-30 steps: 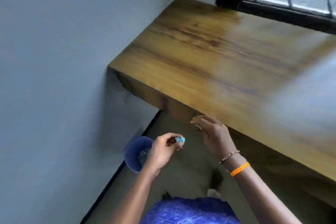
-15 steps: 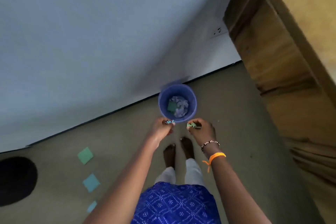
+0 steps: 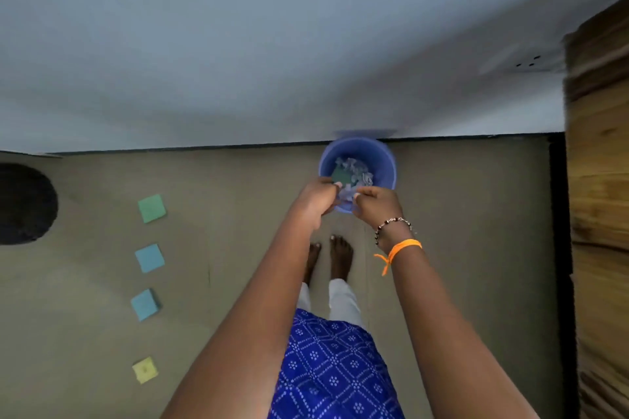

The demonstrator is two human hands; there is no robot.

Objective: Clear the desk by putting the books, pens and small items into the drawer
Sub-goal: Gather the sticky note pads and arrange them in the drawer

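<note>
Left hand: the left hand [image 3: 318, 196] reaches out in front of the body, over the near rim of a blue bin [image 3: 384, 160]; its fingers are curled, and whether they pinch anything cannot be told through the blur.
Right hand: the right hand [image 3: 376, 202] is just beside the left hand, fingertips nearly meeting it over the same rim; fingers curled, contents too blurred to tell. A bead bracelet [image 3: 391, 224] and an orange band [image 3: 403, 247] circle its wrist.
Bin: beyond both hands, against the wall, holding crumpled paper scraps [image 3: 355, 170].
Floor squares: well to the left of the left hand, a green square [image 3: 151, 208], two blue squares [image 3: 149, 257] [image 3: 145, 304] and a yellow square [image 3: 145, 370] lie in a row.
Wooden surface: its side [image 3: 599, 180] stands far right of the right hand.
Feet: bare, below the hands.
</note>
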